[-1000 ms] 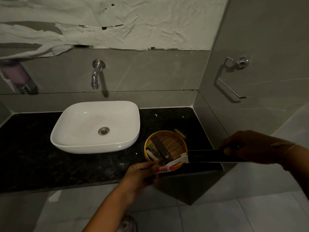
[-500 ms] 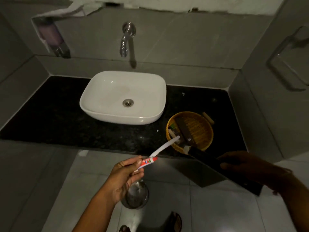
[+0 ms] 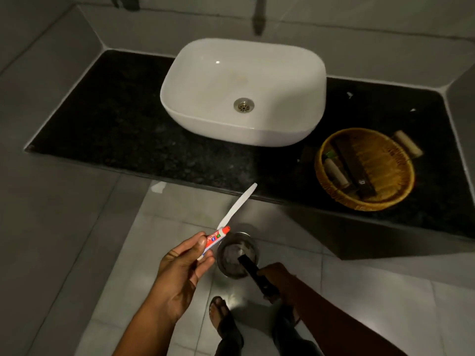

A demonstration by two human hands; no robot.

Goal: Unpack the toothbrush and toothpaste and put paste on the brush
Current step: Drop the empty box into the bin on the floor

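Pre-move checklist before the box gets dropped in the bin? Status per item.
1. Left hand holds toothpaste tube and white toothbrush: ok.
2. Right hand grips the black box: ok.
3. Box end over the bin opening: ok.
4. Box emptied: cannot tell.
5. Tube cap removed: not ok, red cap on.
6. Paste on brush: not ok; bristle end hidden in the hand.

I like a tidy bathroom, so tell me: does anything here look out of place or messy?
Slightly. One small roll lies on the black counter just outside the wicker basket, while similar items sit inside it. A few white scraps dot the counter, and another lies on the floor. Nothing looks spilled or broken.
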